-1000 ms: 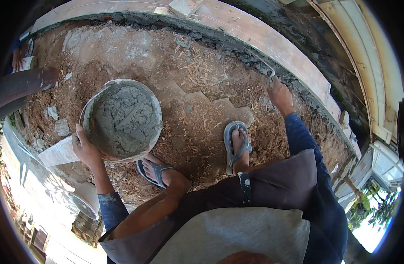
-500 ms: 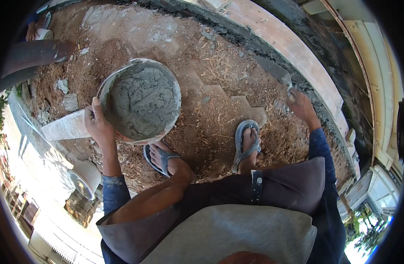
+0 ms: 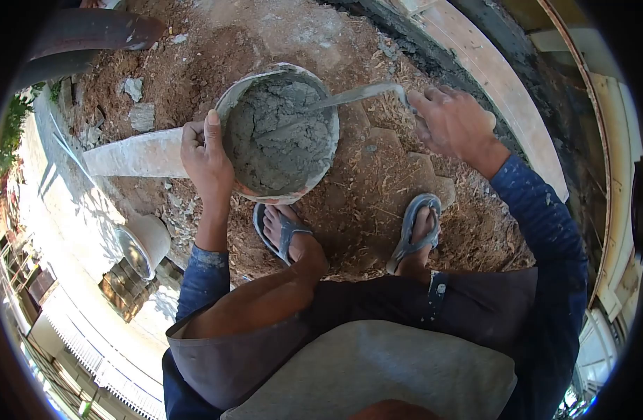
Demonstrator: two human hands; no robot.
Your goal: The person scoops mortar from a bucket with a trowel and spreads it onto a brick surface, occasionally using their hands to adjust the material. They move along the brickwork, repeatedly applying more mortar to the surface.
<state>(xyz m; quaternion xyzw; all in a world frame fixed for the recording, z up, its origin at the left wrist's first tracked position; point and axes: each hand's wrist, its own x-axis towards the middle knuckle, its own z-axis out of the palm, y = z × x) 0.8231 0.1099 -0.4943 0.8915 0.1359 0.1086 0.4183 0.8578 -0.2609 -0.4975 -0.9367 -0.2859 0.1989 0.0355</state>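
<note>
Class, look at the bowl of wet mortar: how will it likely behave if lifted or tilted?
The bowl looks nearly full of grey mortar, so it is probably heavy. The left hand grips only one rim, so it may tip. The mortar looks stiff and lumpy, so probably slow to spill.

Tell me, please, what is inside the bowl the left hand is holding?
The bowl holds lumpy grey mortar, nearly filling it. The trowel in the right hand has its blade tip in the mortar. The bowl's bottom and anything beneath the mortar are covered.
</note>
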